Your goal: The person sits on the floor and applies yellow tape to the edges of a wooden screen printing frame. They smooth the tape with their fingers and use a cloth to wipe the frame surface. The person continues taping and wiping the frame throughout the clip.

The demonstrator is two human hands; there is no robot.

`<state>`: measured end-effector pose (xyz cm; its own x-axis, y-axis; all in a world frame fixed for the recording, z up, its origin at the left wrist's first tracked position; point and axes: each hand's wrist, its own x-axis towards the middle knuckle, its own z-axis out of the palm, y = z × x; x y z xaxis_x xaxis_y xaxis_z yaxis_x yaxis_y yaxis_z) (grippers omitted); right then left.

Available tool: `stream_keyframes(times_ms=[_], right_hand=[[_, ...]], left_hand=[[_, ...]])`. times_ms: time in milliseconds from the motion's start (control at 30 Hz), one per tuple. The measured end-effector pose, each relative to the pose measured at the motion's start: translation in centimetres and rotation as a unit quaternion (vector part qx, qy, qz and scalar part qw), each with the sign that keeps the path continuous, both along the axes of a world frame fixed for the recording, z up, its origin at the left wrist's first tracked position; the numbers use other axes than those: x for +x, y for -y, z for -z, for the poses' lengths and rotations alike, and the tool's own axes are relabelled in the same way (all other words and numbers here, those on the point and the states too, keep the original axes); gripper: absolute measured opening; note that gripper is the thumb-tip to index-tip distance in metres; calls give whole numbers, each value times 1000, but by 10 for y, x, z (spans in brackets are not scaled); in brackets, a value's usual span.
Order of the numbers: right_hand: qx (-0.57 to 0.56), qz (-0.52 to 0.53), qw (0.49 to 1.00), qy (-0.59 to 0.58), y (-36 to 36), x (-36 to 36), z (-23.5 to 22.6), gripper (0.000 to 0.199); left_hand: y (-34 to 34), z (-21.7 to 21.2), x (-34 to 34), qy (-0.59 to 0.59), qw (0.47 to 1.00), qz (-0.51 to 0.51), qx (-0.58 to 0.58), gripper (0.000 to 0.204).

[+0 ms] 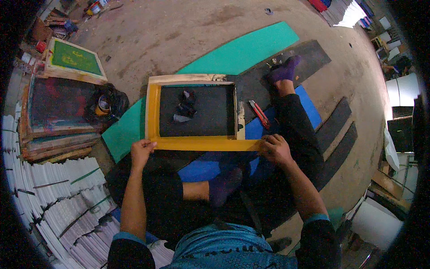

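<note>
Seated person viewed from above, working on a rectangular wooden screen-printing frame with yellow tape on its borders and dark mesh (195,143). The frame lies flat on the floor in front of the person, over a long green foam sheet (251,49) and a blue mat (309,107). The left hand (141,151) grips the near left corner of the frame, fingers curled over the yellow edge. The right hand (275,149) presses on the near right corner, fingers bent against the tape end. A crumpled black and grey rag (185,107) rests on the mesh, toward its left half. A red-handled utility knife (259,114) lies just beside the frame's right edge, on the dark strip (309,54) that runs under the outstretched leg with a purple sock (284,71). At the far left, a stack of used wooden frames (56,119) sits near a second frame with green mesh (75,58); a small ink pot (104,105) stands between the stack and the green sheet. White paper bundles (53,197) lie at lower left.
</note>
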<state>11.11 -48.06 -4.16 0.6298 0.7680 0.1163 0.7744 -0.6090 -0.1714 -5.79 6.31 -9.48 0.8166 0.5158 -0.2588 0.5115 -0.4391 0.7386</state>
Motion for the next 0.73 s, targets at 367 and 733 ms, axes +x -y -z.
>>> stream_keyframes(times_ms=[367,733], right_hand=[[-58,-31,997,43,3,1,23,25],[-78,-35,995,52,-2,2,41,26]], left_hand=[[-4,21,2,38,999,7,23,28],[16,-7,8,-30,987,53,146,26]])
